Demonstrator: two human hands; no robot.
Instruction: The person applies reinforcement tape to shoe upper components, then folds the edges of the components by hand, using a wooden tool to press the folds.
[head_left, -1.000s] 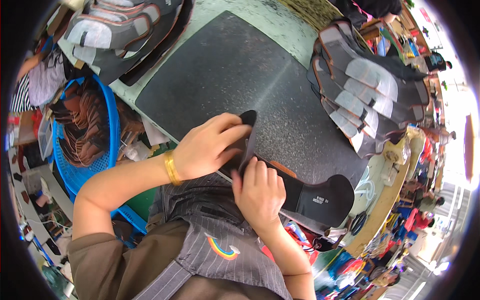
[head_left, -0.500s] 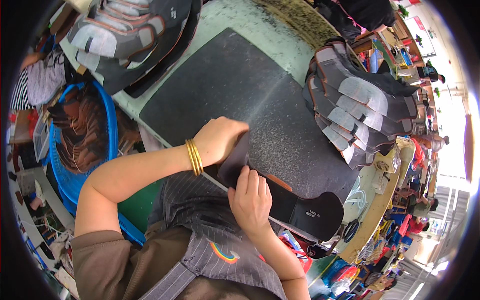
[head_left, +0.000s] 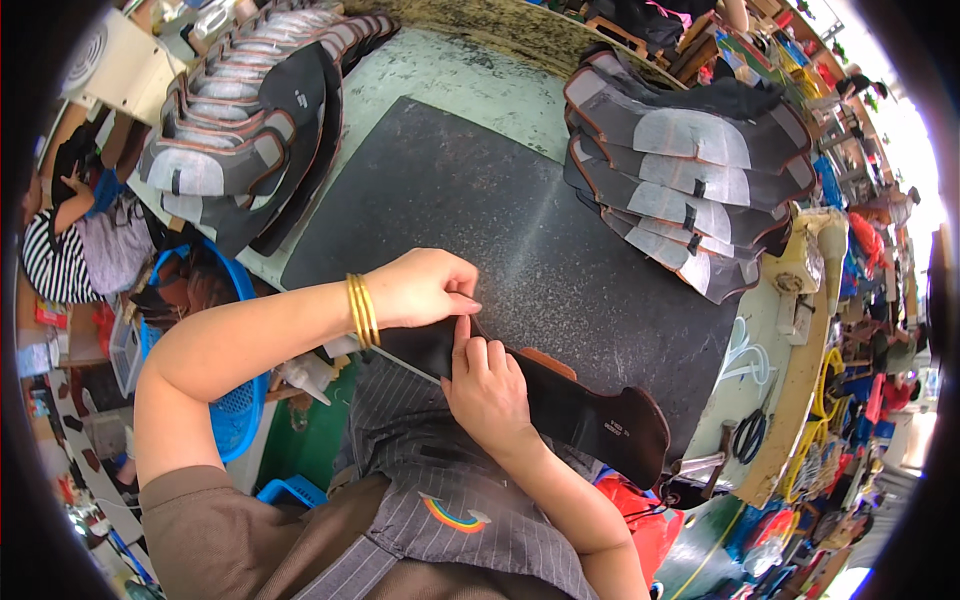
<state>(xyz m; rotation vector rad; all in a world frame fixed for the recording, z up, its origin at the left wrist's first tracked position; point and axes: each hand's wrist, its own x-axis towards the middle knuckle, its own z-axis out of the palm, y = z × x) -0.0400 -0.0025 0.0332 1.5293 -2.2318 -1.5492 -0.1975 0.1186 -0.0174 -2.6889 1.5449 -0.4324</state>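
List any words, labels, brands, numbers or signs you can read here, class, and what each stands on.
None can be read reliably.
Pale print on the dark strip under the right hand: too small and blurred.
Pale mark on the left-hand stack: too small.

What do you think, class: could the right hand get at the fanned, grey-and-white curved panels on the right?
Probably yes: the right hand touches the long, dark strip, but the flat black mat leaves the way to the fanned panels open.
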